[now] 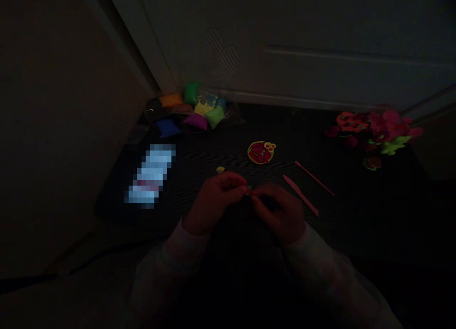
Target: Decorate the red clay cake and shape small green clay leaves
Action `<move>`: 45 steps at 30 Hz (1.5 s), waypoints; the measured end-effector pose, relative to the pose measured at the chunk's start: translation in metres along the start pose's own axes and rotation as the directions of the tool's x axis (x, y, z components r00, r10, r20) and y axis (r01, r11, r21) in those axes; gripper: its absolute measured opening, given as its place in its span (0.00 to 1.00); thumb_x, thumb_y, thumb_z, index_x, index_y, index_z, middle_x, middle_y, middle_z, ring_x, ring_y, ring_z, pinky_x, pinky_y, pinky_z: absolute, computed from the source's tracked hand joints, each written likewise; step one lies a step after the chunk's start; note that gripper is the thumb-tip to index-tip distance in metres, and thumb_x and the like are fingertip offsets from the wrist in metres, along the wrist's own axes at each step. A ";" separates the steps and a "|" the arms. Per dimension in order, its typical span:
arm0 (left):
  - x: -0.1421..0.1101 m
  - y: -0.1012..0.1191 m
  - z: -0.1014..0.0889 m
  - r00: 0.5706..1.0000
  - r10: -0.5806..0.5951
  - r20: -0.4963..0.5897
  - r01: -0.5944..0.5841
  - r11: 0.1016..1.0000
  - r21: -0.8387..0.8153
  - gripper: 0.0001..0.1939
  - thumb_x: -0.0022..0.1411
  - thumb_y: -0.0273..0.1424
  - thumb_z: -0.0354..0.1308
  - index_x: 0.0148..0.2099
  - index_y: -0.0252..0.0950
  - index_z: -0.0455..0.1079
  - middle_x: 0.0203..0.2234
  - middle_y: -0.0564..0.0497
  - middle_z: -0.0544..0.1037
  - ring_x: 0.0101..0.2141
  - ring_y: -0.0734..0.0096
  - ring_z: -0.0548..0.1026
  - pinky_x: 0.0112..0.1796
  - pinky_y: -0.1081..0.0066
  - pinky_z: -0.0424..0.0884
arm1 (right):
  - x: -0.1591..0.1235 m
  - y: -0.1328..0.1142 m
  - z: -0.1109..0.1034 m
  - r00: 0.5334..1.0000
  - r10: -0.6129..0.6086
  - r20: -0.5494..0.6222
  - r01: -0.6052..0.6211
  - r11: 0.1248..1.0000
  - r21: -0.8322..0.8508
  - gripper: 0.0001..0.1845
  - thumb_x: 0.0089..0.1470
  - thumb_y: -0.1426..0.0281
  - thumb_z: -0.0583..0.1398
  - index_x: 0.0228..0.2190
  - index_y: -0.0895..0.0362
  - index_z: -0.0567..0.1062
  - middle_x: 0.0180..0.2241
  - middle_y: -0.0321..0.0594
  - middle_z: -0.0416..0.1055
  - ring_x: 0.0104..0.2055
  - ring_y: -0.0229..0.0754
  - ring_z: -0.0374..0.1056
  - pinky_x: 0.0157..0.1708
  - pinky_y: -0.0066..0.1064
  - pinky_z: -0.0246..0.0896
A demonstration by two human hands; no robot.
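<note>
In the dim light, my left hand (212, 203) and my right hand (281, 209) meet above the dark table, fingers closed. Between their fingertips they pinch a small red and green piece of modelling clay (249, 190), mostly covered by the fingers. Just beyond them lies a round red clay figure (259, 154) with a yellow rim and a yellow bow-like shape on top. A small yellow lump of clay (220, 169) rests near my left fingers. To the right of my right hand are a pink modelling knife (301, 195) and a thin pink modelling stick (314, 178).
Several coloured clay packets (195, 121) are heaped at the back left. A lit phone (151, 176), its screen blurred, lies on the left. Pink, orange and green clay flowers (388, 127) fill the back right corner, with a small reddish-green piece (372, 164) before them. A pale panel (302, 77) stands behind the table.
</note>
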State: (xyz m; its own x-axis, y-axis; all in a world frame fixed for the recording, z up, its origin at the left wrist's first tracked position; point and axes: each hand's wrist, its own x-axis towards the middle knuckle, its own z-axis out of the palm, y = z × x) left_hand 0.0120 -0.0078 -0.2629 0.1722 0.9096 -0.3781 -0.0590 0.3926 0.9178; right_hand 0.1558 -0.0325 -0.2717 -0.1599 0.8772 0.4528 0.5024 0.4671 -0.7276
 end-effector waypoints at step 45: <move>0.046 -0.008 -0.048 0.835 0.540 -0.101 -0.215 0.490 0.845 0.12 0.55 0.33 0.50 0.39 0.35 0.70 0.35 0.48 0.75 0.39 0.66 0.69 0.41 0.66 0.62 | -0.004 0.013 0.000 0.949 0.311 -0.056 -0.310 0.950 0.024 0.04 0.42 0.67 0.61 0.23 0.54 0.72 0.24 0.34 0.74 0.26 0.38 0.70 0.26 0.29 0.66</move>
State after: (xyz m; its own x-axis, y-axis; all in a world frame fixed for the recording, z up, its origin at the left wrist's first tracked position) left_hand -0.0267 0.0376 -0.2935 0.0130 0.9857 0.1678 0.7646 -0.1179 0.6337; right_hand 0.1635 -0.0301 -0.2829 0.0521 0.9714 0.2318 0.5071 0.1743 -0.8441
